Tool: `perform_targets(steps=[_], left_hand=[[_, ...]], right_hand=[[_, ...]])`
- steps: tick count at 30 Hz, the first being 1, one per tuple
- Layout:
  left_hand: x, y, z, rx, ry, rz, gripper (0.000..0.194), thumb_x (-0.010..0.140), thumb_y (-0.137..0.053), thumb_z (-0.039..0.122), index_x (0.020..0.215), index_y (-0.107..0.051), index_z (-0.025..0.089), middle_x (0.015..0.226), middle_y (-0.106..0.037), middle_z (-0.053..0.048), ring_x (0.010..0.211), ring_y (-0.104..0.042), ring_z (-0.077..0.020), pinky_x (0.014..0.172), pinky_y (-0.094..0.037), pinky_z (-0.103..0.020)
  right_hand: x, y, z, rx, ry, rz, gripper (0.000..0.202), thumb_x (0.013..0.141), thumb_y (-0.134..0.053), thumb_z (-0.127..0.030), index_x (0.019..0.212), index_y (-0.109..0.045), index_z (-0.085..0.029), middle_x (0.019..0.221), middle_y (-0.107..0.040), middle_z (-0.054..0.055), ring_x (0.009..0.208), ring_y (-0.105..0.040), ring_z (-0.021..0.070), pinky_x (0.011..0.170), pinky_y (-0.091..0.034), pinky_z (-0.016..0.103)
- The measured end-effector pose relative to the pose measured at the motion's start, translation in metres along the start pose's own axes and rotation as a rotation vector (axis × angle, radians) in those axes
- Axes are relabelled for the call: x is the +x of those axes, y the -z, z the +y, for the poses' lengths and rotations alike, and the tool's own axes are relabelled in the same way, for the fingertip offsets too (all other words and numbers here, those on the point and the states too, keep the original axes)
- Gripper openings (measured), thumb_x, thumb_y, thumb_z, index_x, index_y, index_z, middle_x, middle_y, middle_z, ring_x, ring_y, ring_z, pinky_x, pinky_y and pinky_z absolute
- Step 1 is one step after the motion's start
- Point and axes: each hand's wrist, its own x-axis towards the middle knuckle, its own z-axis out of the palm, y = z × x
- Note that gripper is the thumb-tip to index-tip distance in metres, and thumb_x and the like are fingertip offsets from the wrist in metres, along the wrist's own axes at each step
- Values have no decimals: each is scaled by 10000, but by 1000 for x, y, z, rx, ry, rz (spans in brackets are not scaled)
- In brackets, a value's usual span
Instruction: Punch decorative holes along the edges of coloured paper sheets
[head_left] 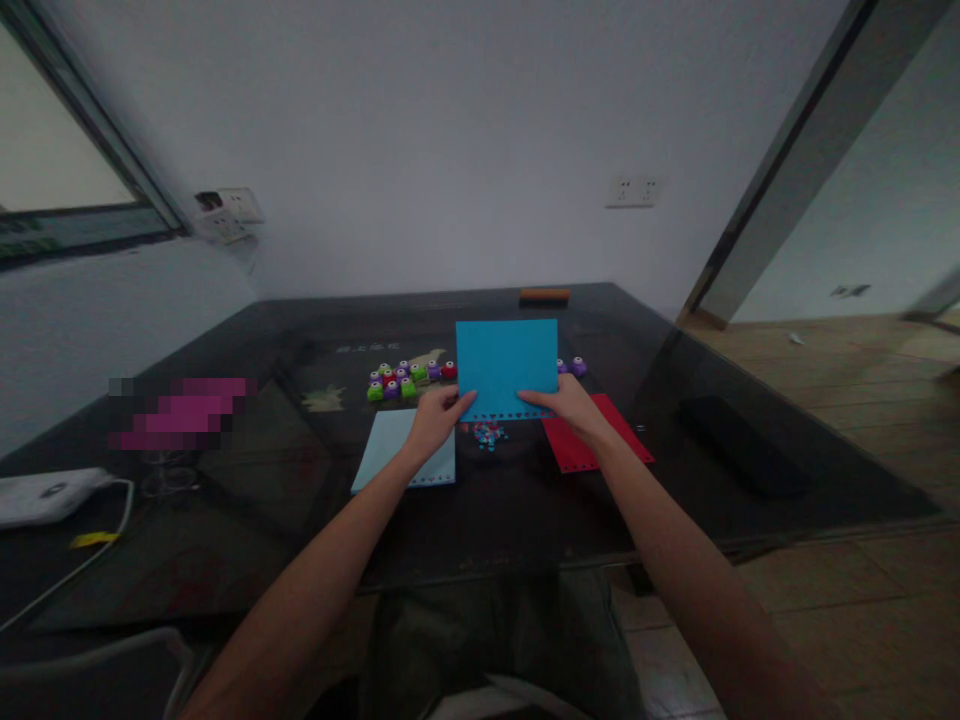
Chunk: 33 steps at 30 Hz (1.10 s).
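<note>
A blue sheet, with a row of small punched shapes along its lower edge, is held up over the table. My left hand pinches its lower left corner, thumb in front. At the lower right, my right hand grips it the same way. Below the sheet lies a small pile of blue and red paper bits. A pale blue sheet rests on the left, partly behind my left hand. On the right is a red sheet with punched shapes, partly covered by my right forearm.
Several green, purple and red hole punches stand behind the sheets, some hidden by the blue one. An orange-brown stick lies at the back. A black case is at right; a pink object and white power strip are at left.
</note>
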Motion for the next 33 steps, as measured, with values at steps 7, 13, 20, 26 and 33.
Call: perform_targets(steps=[7, 13, 20, 26, 33], left_hand=[[5, 12, 4, 45, -64, 49, 377, 827, -448, 437, 582, -522, 160, 496, -510, 17, 459, -502, -101, 464, -394, -216], [21, 52, -26, 100, 14, 254, 301, 807, -454, 405, 748, -605, 152, 615, -613, -20, 531, -564, -127, 552, -445, -242], [23, 116, -73, 358, 101, 709, 264, 785, -447, 298, 927, -613, 150, 852, -661, -56, 801, -609, -175, 749, -452, -270], [29, 141, -113, 411, 286, 710, 312, 766, -427, 189, 1020, -592, 113, 1016, -641, -105, 930, -595, -180, 819, -451, -276], [35, 149, -117, 445, 306, 438, 279, 704, -572, 273, 933, -657, 139, 950, -683, -90, 879, -616, -203, 801, -457, -290]], right_hand=[[-2, 0, -1, -37, 2, 27, 476, 593, -737, -330, 1004, -634, -113, 1003, -663, 129, 895, -633, 255, 851, -489, 428], [-1, 1, 2, -8, 20, 14, 520, 604, -728, -340, 1064, -607, -131, 998, -665, 117, 873, -637, 242, 825, -502, 409], [3, 3, 8, 6, -4, 20, 480, 595, -732, -341, 1018, -623, -141, 931, -685, 95, 808, -649, 229, 794, -514, 408], [5, 4, 12, 19, 4, 19, 477, 597, -733, -339, 1016, -625, -138, 976, -674, 105, 829, -646, 231, 818, -506, 413], [5, 3, 11, 20, 7, 23, 492, 604, -725, -327, 1047, -614, -143, 988, -672, 103, 844, -644, 235, 830, -499, 428]])
